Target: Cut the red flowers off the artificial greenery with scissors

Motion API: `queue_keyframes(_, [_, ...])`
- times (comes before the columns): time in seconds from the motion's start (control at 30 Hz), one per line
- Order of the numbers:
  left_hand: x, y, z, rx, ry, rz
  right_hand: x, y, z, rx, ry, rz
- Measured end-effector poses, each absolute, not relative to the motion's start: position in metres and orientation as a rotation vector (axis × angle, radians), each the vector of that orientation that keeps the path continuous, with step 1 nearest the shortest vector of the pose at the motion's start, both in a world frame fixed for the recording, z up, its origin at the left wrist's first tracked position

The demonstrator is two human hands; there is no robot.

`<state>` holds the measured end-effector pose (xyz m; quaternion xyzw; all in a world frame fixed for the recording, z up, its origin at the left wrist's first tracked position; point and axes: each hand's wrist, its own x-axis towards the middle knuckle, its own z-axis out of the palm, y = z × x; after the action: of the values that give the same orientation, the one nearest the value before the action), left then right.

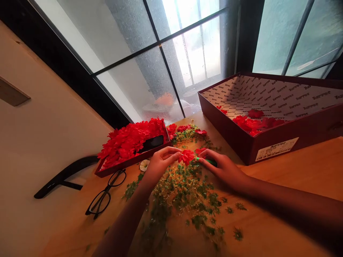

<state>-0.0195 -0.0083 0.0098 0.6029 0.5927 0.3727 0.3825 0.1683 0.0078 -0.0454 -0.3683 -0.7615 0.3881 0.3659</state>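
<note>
The left hand (163,162) is closed in a pinch and holds a red fabric flower (187,157) from its left side. The right hand (223,169) is also grasping: its fingers hold a thin bright-green stem (207,161) against the right side of the flower. So the one flower sits between the two hands, near the centre of the frame. Just above it lies one more loose red flower (200,151). Below the hands spreads one big heap of small green-and-yellow artificial sprigs (182,192), too many to count, on a light wooden table (281,178).

At upper left of the hands stands a shallow dark-red box (128,160), full of many red flowers, with one black phone (151,143) lying on them. One white flower (144,165) lies just beside this box. At upper right stands a large open dark-red cardboard box with a white printed lining (225,132), and about six red flowers lie inside it. Its near corner is close to the right hand, but not touching. At left, one pair of black-framed glasses (105,191) lies near the table's diagonal edge, and beyond that edge is one curved black piece (64,176). A barred window (160,53) fills the top of the frame.
</note>
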Motion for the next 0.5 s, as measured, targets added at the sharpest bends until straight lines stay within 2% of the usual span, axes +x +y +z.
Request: queue_keyframes(0.5, [-0.003, -0.019, 0.001, 1.556, 1.305, 0.826, 0.17, 0.006, -0.047, -0.78, -2.108, 1.078])
